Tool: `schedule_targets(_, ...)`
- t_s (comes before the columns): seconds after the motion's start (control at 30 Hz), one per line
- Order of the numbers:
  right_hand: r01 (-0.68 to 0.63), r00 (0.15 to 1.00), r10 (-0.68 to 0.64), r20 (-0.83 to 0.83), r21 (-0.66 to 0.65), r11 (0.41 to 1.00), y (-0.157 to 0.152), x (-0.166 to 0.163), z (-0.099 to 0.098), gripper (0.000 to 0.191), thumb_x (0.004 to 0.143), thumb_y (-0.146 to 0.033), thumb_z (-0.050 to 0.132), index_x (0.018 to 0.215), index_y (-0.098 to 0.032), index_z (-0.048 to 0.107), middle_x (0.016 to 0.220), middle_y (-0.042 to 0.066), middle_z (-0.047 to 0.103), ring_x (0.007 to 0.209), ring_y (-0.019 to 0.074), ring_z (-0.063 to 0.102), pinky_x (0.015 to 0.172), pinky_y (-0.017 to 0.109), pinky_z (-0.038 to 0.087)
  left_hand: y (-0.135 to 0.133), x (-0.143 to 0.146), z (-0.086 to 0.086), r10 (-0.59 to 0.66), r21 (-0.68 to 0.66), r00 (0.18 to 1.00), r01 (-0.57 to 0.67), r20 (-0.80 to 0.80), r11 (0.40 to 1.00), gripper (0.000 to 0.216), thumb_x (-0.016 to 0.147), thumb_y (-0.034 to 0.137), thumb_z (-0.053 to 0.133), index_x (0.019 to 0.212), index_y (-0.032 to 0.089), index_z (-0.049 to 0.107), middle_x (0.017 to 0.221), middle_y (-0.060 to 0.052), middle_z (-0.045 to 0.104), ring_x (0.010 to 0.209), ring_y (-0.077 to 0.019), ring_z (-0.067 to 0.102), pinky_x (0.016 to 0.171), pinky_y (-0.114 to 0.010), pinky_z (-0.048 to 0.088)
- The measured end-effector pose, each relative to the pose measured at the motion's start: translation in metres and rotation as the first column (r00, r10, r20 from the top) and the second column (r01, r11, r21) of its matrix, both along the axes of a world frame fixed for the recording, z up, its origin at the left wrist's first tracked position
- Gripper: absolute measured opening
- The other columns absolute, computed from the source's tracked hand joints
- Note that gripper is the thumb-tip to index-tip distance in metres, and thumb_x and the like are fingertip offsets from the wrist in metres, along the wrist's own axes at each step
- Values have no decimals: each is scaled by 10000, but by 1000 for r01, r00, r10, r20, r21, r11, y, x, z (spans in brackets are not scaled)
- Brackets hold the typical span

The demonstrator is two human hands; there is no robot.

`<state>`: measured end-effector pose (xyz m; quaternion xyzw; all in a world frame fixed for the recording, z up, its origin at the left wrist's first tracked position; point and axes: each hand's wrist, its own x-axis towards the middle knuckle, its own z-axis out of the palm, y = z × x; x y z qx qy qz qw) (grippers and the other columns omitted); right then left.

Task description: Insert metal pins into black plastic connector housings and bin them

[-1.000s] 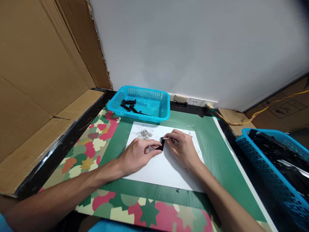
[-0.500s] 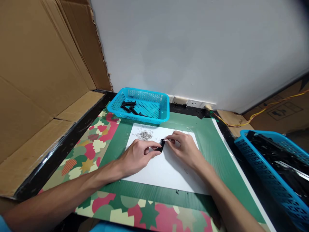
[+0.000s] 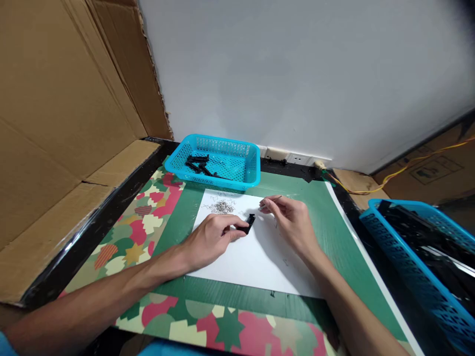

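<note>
My left hand (image 3: 211,240) is closed, with thumb and fingers pinching a small black plastic part (image 3: 250,223) just above the white sheet (image 3: 237,267). The part is tilted, and its lower end is hidden by my fingertips. To its upper right, my right hand (image 3: 291,217) is closed around a thin metal tool (image 3: 275,198), apart from the black part. Most of the tool is covered by the fingers, so its exact kind does not show. A pile of small bent metal wire pieces (image 3: 222,207) lies on the sheet beyond my left hand.
A blue basket (image 3: 213,183) with several black parts (image 3: 196,165) stands behind the sheet. At the right is another blue basket (image 3: 401,267) full of black pieces. Cardboard (image 3: 63,99) walls the left side. Sockets (image 3: 297,158) and a yellow cable (image 3: 389,177) are along the wall.
My right hand has moved up and to the right, drawing the thin tool away from the black part. My left hand keeps its grip and place.
</note>
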<state>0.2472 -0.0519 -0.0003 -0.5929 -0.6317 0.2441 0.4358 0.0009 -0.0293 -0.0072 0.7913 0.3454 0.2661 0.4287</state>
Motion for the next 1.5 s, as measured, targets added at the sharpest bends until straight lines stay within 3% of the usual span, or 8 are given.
schedule_targets(0.1,-26,992,18,-127,-61,998,2,-3,-4,373,1065,-473,626,903,-170,770,873,95,807,798,252,782,772,368,607,1,0,-2,9,-15,1000,-9,-3,1000,226,998,188,706,1180,229,833,1113,-12,857,952,-193,761,840,-295,544)
schedule_targets(0.3,-60,997,57,-55,-53,997,4,-4,-9,345,1069,-434,615,884,-178,754,829,73,792,760,242,760,746,362,585,1,-1,-4,9,-45,1000,-9,8,999,231,980,171,708,1156,234,845,1047,-3,863,898,-193,761,805,-296,539)
schedule_targets(0.53,-74,997,75,21,-44,996,3,-3,-9,337,1066,-417,611,894,-177,771,820,70,792,758,247,759,727,357,573,3,1,-7,25,-136,998,-18,53,991,237,959,168,712,1130,232,862,1102,-17,868,972,-222,790,865,-326,577)
schedule_targets(0.97,-68,998,68,3,-50,996,2,-5,-7,345,1040,-406,632,853,-166,795,799,77,797,729,254,770,691,344,588,5,1,-4,27,-175,998,-17,54,984,218,930,149,708,1065,214,866,1065,-23,863,970,-222,769,849,-313,576)
schedule_targets(1.1,-50,997,46,-68,-57,997,1,-8,-10,361,1011,-425,669,812,-155,804,788,81,791,721,258,769,683,347,610,9,1,-9,50,-249,995,-26,90,968,178,903,181,746,1038,206,859,1069,-40,855,1002,-230,767,879,-323,572)
schedule_targets(1.27,-6,988,2,-154,-24,1000,0,-13,-16,423,986,-490,695,768,-146,810,751,85,775,754,266,758,669,340,627,12,3,-7,99,-400,985,-34,144,916,138,871,200,772,981,159,842,899,-60,825,794,-175,725,706,-265,533)
schedule_targets(1.37,9,984,-12,-177,-18,1000,-1,-16,-17,421,971,-494,704,749,-151,806,752,87,778,753,264,754,663,334,627,12,3,-4,105,-413,981,-29,162,910,135,866,208,770,964,139,832,847,-62,805,641,-123,622,576,-229,448)
schedule_targets(1.5,11,984,-17,-176,-34,999,0,-16,-17,395,966,-457,692,739,-152,794,772,88,784,728,252,737,659,333,613,12,3,-5,95,-394,984,-28,152,919,170,867,206,755,997,130,834,844,-72,804,560,-99,543,514,-220,382)
